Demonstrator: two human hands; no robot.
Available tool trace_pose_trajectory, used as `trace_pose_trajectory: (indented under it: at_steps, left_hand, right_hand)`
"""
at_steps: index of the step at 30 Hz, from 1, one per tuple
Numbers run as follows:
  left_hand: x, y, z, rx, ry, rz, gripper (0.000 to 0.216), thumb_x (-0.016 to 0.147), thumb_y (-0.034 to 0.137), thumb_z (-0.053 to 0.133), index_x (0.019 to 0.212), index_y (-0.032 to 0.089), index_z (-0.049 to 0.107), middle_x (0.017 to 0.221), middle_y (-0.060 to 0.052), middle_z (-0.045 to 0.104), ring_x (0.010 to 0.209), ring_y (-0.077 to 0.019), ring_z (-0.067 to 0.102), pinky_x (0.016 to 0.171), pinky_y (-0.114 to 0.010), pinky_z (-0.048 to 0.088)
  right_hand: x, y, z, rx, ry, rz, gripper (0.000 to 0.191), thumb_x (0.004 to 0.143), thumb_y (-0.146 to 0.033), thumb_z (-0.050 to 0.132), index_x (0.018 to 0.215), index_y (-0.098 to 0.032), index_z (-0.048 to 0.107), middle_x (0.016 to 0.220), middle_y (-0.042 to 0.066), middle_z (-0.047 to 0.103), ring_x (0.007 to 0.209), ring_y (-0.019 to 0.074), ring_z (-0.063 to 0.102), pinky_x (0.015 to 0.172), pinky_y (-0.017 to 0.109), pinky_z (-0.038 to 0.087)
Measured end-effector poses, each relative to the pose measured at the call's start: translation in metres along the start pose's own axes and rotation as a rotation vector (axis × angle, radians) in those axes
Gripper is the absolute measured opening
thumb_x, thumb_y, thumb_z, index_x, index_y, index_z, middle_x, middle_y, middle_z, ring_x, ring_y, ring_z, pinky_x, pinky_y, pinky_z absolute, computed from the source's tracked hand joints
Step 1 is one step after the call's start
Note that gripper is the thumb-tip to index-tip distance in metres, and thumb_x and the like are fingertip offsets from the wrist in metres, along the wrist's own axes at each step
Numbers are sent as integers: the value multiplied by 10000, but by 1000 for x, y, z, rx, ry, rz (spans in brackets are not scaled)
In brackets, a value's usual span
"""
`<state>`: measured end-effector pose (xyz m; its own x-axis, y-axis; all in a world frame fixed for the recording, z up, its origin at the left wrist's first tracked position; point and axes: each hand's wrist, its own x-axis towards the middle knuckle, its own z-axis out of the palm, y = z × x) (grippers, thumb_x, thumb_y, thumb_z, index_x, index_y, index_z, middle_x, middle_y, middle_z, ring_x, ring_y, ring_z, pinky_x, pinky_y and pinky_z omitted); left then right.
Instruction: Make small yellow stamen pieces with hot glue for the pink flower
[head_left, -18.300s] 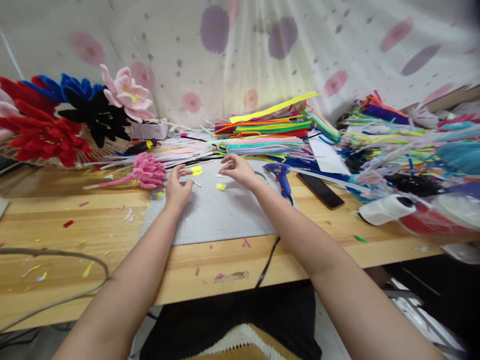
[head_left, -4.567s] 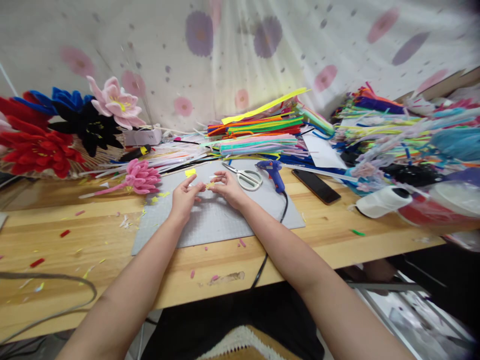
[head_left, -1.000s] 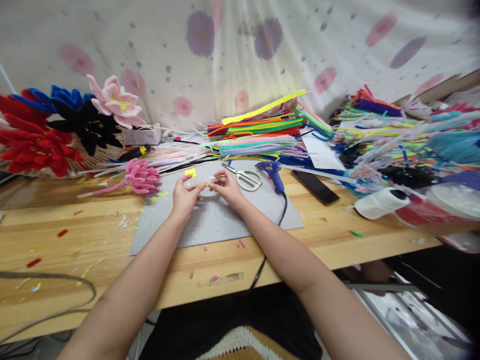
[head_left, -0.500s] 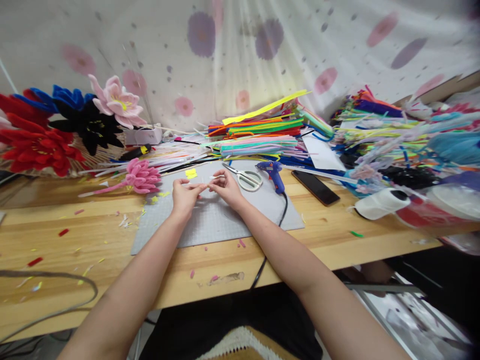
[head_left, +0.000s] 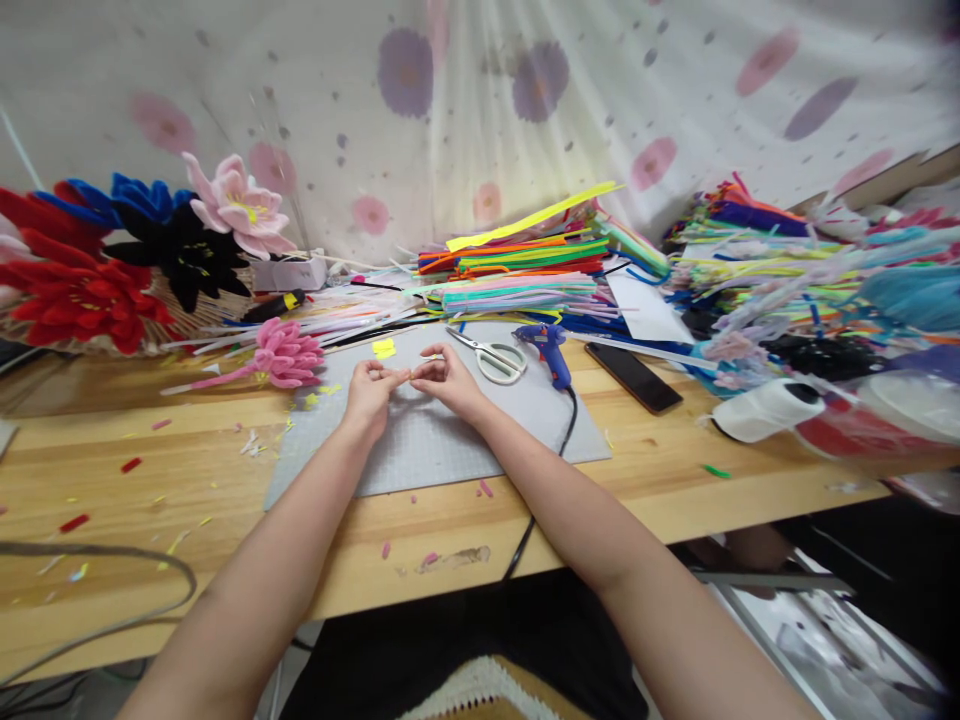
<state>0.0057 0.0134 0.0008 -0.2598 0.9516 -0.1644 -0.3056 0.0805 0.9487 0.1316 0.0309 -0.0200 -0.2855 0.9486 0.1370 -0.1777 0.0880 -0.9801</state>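
Note:
My left hand (head_left: 369, 396) and my right hand (head_left: 448, 382) meet fingertip to fingertip above the grey cutting mat (head_left: 442, 450). Both are closed in a pinch, and whatever sits between the fingertips is too small to make out. Just right of my right hand lie white-handled scissors (head_left: 501, 362), and beyond them a blue hot glue gun (head_left: 551, 352) with a black cord. Small yellow pieces (head_left: 384, 348) rest on the mat behind my left hand. To the left, a pink fuzzy flower (head_left: 285, 354) lies on its side.
Bundles of coloured pipe cleaners (head_left: 517, 270) line the back. A phone (head_left: 634, 376) and a white bottle-like roll (head_left: 769, 410) lie at the right. Large fuzzy flowers (head_left: 82, 285) crowd the left. A grey cable (head_left: 180, 570) loops over the front left of the wooden table (head_left: 247, 550).
A thin white piece seen at my right fingers before no longer shows. My right fingers have shifted slightly left and spread a little. The table things stay put.

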Motion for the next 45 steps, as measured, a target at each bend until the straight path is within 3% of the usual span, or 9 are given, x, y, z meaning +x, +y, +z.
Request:
trace_pose_trajectory:
  at_steps: [7, 15, 19, 23, 33, 45]
  left_hand:
    - [-1, 0, 1, -19, -52, 31, 429, 469, 122, 698, 740, 196, 375, 510, 99, 495, 505, -68, 506, 568, -189, 363]
    - [-1, -3, 0, 47, -32, 18, 529, 412, 237, 784, 767, 186, 395, 516, 84, 527, 474, -69, 479, 491, -185, 301]
    - [-1, -2, 1, 21, -36, 1, 465, 480, 320, 762, 778, 166, 440, 616, 31, 583, 558, -76, 531, 530, -196, 340]
    - [-3, -2, 0, 53, -54, 47, 489, 482, 263, 754, 844, 176, 437, 710, -6, 650, 630, -113, 588, 567, -224, 377]
    - [-2, -2, 2, 95, 78, 52, 528, 492, 178, 755, 846, 197, 363, 649, 20, 646, 592, -122, 593, 626, -260, 410]
    - [0, -7, 2, -27, 7, 35, 499, 489, 112, 727, 811, 193, 355, 604, 40, 633, 564, -104, 599, 662, -252, 422]
  right_hand:
    - [1, 0, 3, -39, 41, 3, 452, 554, -261, 700, 884, -221, 393, 680, -71, 600, 617, 92, 568, 651, 255, 442]
    - [1, -1, 1, -51, 71, 11, 440, 555, -252, 684, 871, -218, 379, 649, -83, 591, 595, 87, 568, 645, 249, 428]
    - [1, -1, 1, 9, 80, 31, 461, 544, -257, 692, 863, -223, 361, 628, -93, 602, 587, 87, 583, 654, 250, 436]
    - [1, -1, -1, 60, 88, 41, 481, 528, -258, 708, 859, -221, 361, 617, -96, 609, 577, 81, 582, 652, 244, 436]
    - [0, -2, -1, 32, 42, 54, 507, 515, -260, 720, 883, -223, 373, 672, -81, 612, 622, 86, 582, 669, 250, 442]
    - [0, -1, 0, -9, 46, 45, 482, 531, -268, 710, 881, -224, 382, 651, -86, 609, 610, 90, 582, 664, 253, 443]
